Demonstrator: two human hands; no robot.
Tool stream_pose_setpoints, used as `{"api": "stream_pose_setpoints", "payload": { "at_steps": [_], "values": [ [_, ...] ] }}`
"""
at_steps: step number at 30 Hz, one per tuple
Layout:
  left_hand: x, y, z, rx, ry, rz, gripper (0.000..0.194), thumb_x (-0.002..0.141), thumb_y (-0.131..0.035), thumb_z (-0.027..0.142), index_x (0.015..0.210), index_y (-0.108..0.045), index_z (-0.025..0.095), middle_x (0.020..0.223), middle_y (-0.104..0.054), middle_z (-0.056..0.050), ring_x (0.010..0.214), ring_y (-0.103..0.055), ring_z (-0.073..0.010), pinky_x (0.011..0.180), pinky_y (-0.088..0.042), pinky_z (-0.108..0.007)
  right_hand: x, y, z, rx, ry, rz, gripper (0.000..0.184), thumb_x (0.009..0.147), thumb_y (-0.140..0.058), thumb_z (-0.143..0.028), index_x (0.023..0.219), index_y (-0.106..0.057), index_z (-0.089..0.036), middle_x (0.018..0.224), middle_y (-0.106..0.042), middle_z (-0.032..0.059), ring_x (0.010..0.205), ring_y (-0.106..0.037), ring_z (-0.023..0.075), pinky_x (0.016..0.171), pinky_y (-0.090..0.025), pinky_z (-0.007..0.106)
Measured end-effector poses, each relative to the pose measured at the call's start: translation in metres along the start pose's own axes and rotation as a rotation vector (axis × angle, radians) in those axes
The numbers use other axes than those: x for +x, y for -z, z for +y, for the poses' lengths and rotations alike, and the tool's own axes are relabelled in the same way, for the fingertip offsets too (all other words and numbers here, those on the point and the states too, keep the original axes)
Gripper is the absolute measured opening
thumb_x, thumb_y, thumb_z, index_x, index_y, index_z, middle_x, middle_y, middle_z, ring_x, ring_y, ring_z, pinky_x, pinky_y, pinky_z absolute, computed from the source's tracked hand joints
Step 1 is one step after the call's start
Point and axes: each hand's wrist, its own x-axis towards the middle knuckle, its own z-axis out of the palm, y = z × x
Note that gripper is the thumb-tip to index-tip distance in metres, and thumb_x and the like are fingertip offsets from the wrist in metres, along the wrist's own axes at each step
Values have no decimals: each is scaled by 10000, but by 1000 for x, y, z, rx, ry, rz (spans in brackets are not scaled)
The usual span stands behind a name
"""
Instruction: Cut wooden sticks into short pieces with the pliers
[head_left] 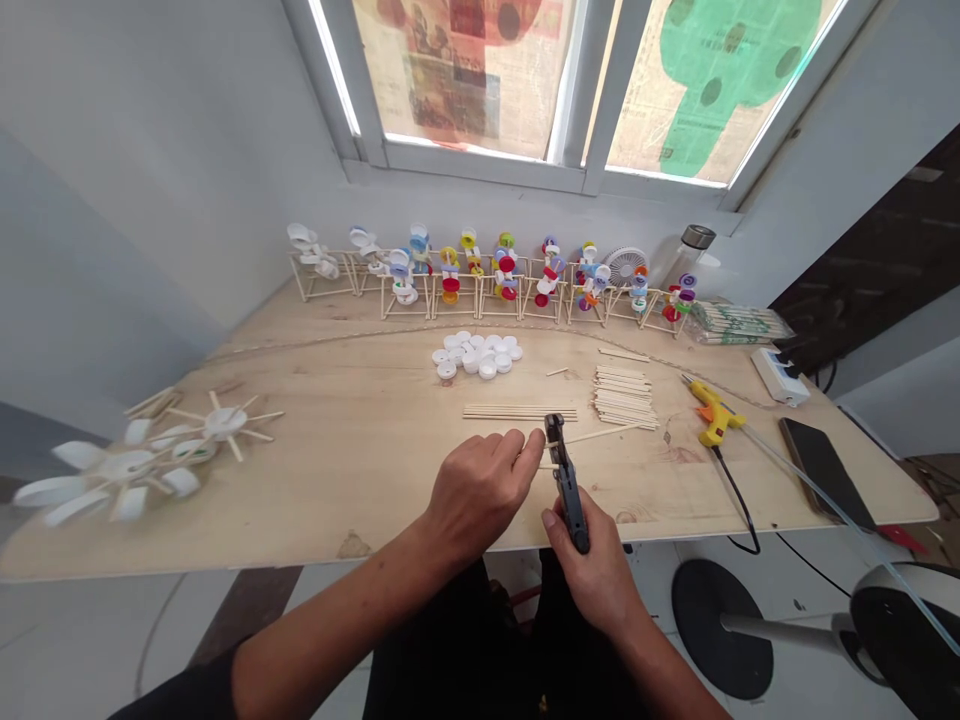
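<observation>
My left hand [480,490] is closed in a pinch on a thin wooden stick [600,434] that lies out to the right over the table. My right hand [596,565] grips the handles of dark cutting pliers [564,478], whose jaws sit on the stick right beside my left fingertips. Just beyond lie a row of long sticks [519,411] and a stack of flat wooden sticks [626,395]. A heap of white bottle caps [477,354] rests further back.
Several stick-and-cap models [495,275] line the wall under the window. White cap pinwheels [142,455] lie at the left edge. A yellow glue gun [714,412], a phone [825,470], a power strip [780,375] and a packet of sticks [739,322] sit at the right.
</observation>
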Motion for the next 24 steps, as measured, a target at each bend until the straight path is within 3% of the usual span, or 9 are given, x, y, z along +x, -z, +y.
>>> {"api": "stream_pose_setpoints", "payload": {
  "at_steps": [11, 18, 24],
  "values": [
    [2, -11, -7, -23, -38, 33, 183, 851, -412, 114, 929, -578, 114, 589, -486, 7, 486, -426, -112, 459, -266, -272, 7, -2, 3, -42, -1, 32, 199, 798, -477, -341, 676, -443, -187, 552, -425, -48, 504, -384, 106, 486, -316, 217],
    [3, -12, -2, -35, 16, -48, 195, 855, -397, 109, 944, -571, 110, 640, -525, -27, 574, -472, -144, 530, -329, -287, 8, -7, 1, -20, -40, 44, 202, 801, -471, -353, 683, -450, -190, 573, -480, -32, 528, -435, 124, 510, -342, 227],
    [-1, -13, -2, -43, 8, 18, 165, 849, -444, 155, 947, -567, 106, 604, -507, -9, 541, -450, -132, 511, -309, -281, 3, -7, -5, -24, -47, 31, 194, 801, -470, -344, 682, -435, -195, 588, -473, -33, 537, -432, 124, 521, -346, 227]
  ]
}}
